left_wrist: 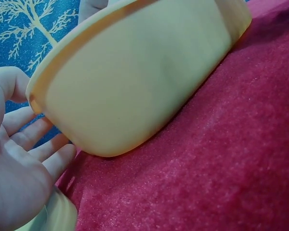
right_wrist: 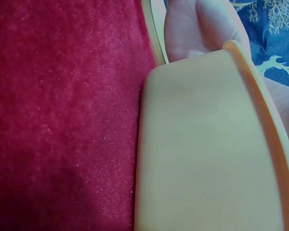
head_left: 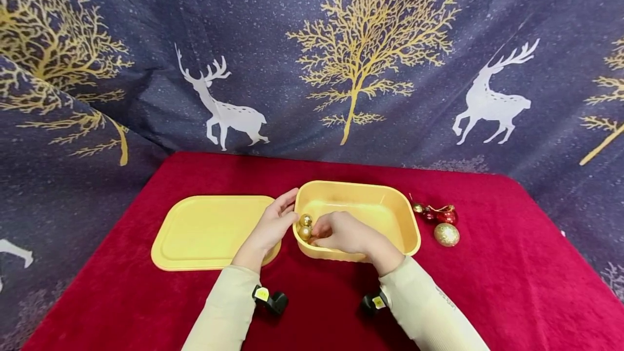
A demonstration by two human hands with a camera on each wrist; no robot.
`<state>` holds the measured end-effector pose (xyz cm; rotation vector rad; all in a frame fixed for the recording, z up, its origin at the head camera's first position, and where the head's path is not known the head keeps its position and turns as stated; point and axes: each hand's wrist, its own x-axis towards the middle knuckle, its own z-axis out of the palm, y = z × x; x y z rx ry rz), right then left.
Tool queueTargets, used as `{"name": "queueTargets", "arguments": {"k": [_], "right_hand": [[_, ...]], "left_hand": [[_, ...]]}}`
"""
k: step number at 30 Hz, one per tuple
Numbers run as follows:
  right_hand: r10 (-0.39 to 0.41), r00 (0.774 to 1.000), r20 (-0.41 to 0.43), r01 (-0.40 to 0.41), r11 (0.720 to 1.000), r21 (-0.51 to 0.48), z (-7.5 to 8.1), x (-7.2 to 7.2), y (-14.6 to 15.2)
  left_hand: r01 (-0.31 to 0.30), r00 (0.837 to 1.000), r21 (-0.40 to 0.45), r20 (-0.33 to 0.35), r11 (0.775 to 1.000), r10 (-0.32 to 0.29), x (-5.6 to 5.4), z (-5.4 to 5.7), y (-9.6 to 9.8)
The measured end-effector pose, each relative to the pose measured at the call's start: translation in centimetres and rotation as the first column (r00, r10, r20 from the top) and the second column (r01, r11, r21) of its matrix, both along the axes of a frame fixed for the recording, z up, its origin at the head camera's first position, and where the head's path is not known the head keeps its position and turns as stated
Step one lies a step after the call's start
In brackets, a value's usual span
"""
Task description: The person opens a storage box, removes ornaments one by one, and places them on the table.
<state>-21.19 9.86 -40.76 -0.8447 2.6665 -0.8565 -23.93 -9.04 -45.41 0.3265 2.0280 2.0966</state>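
Observation:
A yellow rectangular box [head_left: 363, 187] stands on the red cloth, its open top facing up. My left hand [head_left: 273, 223] holds its left end, with the thumb hooked over the rim and the fingers [left_wrist: 55, 149] against the outside wall. Two shiny gold balls [head_left: 305, 226] sit in the box's left end. My right hand [head_left: 346, 232] reaches over the near wall into the box, fingers bent down right beside the balls. I cannot tell whether the right fingertips hold anything. Most of that hand is hidden behind the box wall in the right wrist view.
To the left lies a flat yellow lid [head_left: 209, 232], its right edge partly under my left hand. Right of the box are a glittery gold ball [head_left: 446, 234], a red bauble [head_left: 447, 215] and smaller ornaments [head_left: 423, 210]. A dark blue curtain [head_left: 292, 96] with deer and trees hangs behind.

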Motion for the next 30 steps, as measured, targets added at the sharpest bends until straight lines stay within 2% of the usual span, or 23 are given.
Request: {"name": "queueTargets", "arguments": {"k": [4, 14, 20, 22, 30], "right_hand": [[0.001, 1.0, -0.016, -0.002, 1.0, -0.018, -0.3, 0.1, 0.4], [-0.091, 0.996, 0.007, 0.091, 0.989, -0.119, -0.7, 0.7, 1.3], [-0.16, 0.987, -0.019, 0.156, 0.976, -0.152, -0.6, 0.9, 2.1], [-0.151, 0.988, -0.031, 0.145, 0.979, -0.14, -0.7, 0.8, 2.2], [-0.033, 0.999, 0.016, 0.033, 0.998, -0.054, -0.4, 0.0, 1.6]], "left_hand": [[0.0, 1.0, -0.012, 0.001, 1.0, 0.0, 0.0, -0.1, 0.1], [0.011, 1.0, -0.005, 0.002, 1.0, -0.011, 0.0, -0.4, 0.2], [0.019, 1.0, -0.003, -0.014, 1.0, -0.019, -0.1, -0.3, 0.2], [0.019, 1.0, -0.008, -0.013, 1.0, -0.019, -0.1, -0.3, 0.1], [0.031, 0.999, -0.033, -0.013, 0.999, -0.031, -0.1, -0.1, -0.1]]}}
